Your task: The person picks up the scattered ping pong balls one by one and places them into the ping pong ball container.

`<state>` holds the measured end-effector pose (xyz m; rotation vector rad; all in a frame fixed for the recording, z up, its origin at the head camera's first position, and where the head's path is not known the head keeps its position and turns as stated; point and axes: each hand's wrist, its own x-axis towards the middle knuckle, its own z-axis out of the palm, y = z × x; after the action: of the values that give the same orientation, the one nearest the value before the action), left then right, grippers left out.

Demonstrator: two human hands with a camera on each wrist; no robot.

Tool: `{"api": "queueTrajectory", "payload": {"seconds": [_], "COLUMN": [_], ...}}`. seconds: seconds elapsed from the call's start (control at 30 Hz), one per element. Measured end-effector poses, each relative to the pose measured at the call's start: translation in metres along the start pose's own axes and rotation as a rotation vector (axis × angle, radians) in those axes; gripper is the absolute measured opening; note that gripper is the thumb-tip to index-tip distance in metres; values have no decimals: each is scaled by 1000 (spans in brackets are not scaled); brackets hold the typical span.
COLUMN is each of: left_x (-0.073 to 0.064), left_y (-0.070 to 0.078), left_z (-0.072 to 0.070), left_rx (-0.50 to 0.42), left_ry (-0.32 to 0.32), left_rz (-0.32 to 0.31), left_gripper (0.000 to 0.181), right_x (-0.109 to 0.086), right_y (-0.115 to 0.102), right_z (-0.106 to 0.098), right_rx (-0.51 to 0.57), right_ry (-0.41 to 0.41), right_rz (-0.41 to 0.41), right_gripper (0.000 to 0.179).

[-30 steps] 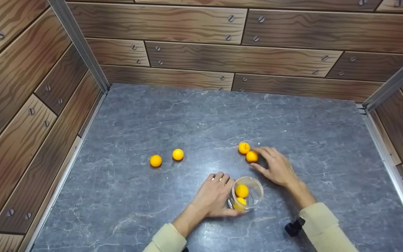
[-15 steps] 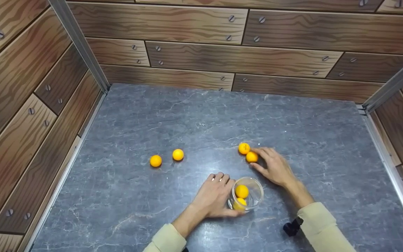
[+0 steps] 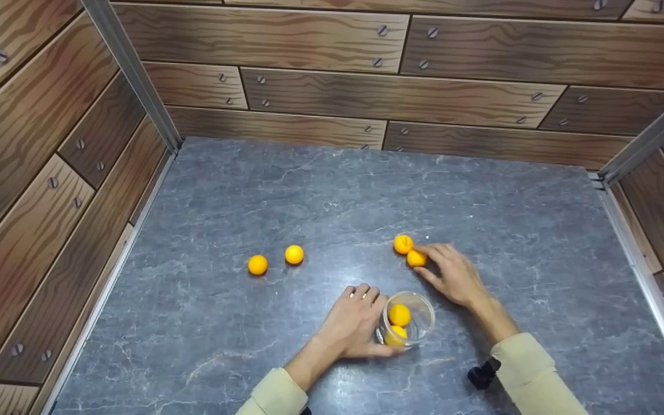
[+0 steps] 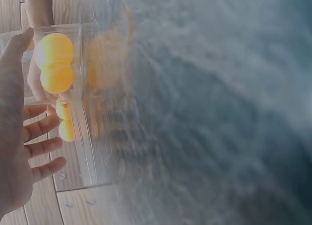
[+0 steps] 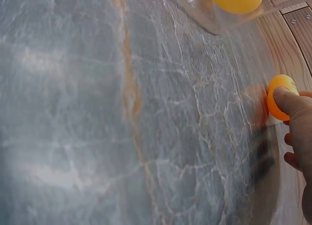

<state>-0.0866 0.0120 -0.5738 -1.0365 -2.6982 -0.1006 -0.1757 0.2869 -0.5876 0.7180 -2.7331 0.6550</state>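
Note:
A clear plastic cup (image 3: 421,323) stands on the table with two orange ping-pong balls (image 3: 399,315) inside. My left hand (image 3: 355,325) holds the cup from its left side, thumb at the near side and fingers at the far side. Beyond the cup, my right hand (image 3: 453,275) pinches an orange ping-pong ball (image 3: 415,259) between thumb and index finger. That ball touches another printed ping-pong ball (image 3: 403,244) just behind it. In the right wrist view the thumb (image 5: 287,99) lies on the pinched ball (image 5: 275,110).
Two more ping-pong balls, one nearer the middle (image 3: 294,255) and one farther left (image 3: 257,265), lie apart on the grey marbled table (image 3: 222,190). Wood-patterned panels (image 3: 320,40) wall in the back and both sides. A small black device (image 3: 483,373) is by the right sleeve.
The right thumb and index finger have closed in slightly on the nearer ball. The left hand, the cup and the other balls have stayed in place.

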Motion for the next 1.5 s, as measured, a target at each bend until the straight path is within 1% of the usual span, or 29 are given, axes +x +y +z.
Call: {"api": "queueTrajectory", "payload": {"seconds": [0.33,0.63,0.8,0.97,1.2,1.5], "left_x": [1,0,0,0,0,1], "left_y": [0,0,0,0,-1,0], "left_z": [-2,-1,-2,-3,-3,-2], "left_rx": [-22,-1,-6,-15,-22,-10], "left_ry": [-42,-5,-10,-28,-41,-22], "left_rz": [-6,-5,-4,-2,-6,0], "left_gripper": [88,87,88,88,88,86], "right_x": [-3,-8,-9,-11,-13,-17], "right_y": [0,-2,-4,-7,-12,-16], "right_z": [-3,-11,-17,-21,-29,-42], "right_rx": [23,23,28,21,6,-57], "right_ry": [12,19,20,40,76,113], "right_rz": [-2,4,-2,-32,-104,-183], "right_gripper": [47,46,46,47,48,49]}}
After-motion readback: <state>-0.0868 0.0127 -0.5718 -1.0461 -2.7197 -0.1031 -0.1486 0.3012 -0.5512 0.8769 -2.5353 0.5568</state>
